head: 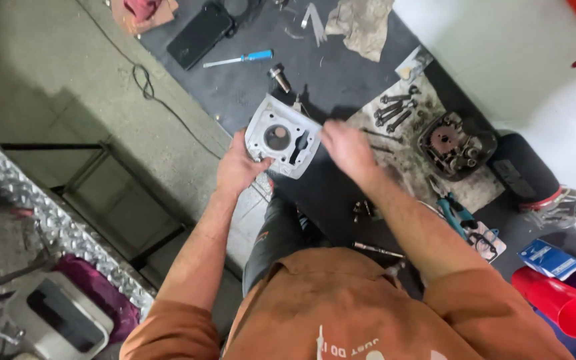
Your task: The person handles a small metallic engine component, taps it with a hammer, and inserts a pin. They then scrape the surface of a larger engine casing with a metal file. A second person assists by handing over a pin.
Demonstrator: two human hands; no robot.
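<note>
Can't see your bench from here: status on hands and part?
Left hand grips grey engine block. Right hand at its edge, blurred. Nothing blocking.

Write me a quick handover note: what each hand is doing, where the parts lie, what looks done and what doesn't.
Left hand: grips the lower left edge of the grey engine cylinder block, held up over the dark floor mat.
Right hand: at the block's right edge, blurred; grip unclear.
Cylinder head lies on the dirty cloth, with long bolts beside it.
Blue-handled screwdriver lies farther up the mat; blue-handled pliers lie to the right.
Done: block and head are separate, bolts out.
Left: the block is not set down.
</note>
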